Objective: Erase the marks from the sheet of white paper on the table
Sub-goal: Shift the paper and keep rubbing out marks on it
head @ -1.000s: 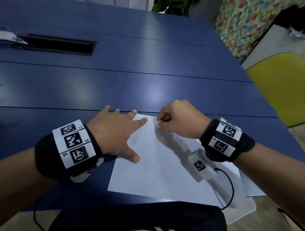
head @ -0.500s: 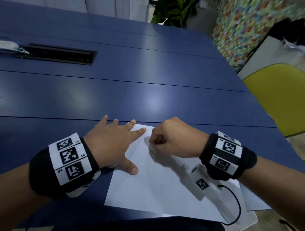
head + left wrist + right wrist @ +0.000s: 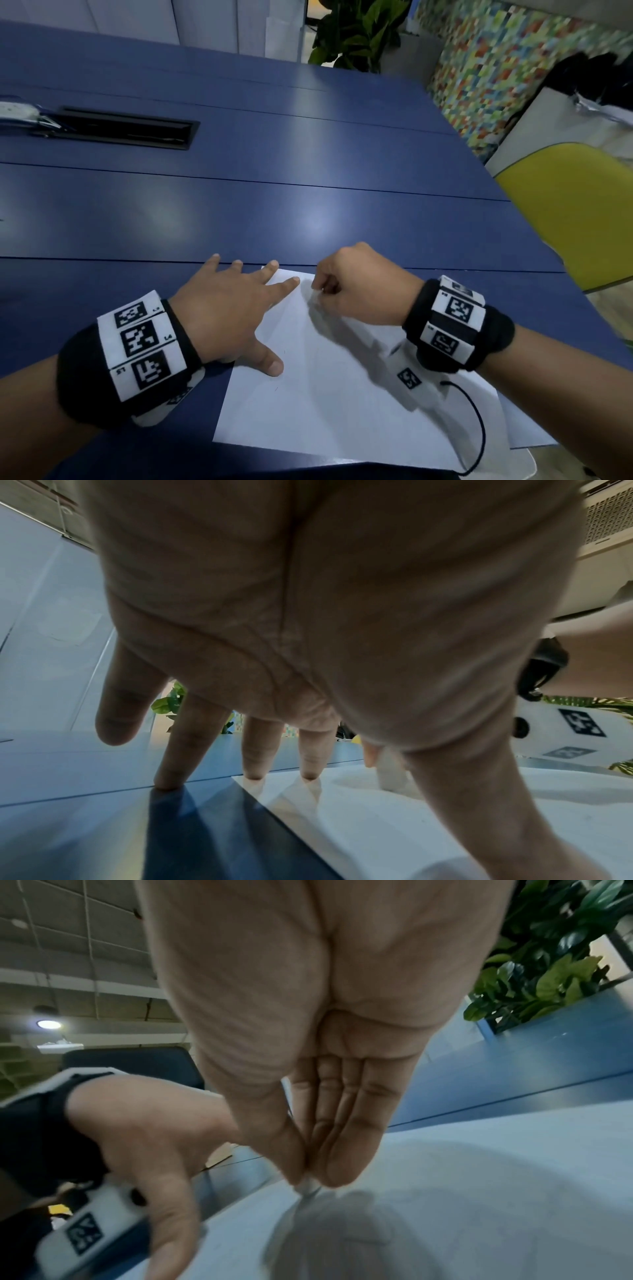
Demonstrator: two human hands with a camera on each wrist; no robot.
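On the near edge of the blue bench [image 3: 308, 192], the white paper [image 3: 342, 394] is lying flat. The left hand [image 3: 226, 308] is pressing its far corner with straight, spread fingers. The right hand [image 3: 359, 291] is pinching a small white eraser [image 3: 306, 1187] against the sheet.

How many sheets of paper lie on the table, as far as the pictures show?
2. The top sheet lies under both hands. A second sheet shows only as a corner past its near right edge. More may be hidden underneath.
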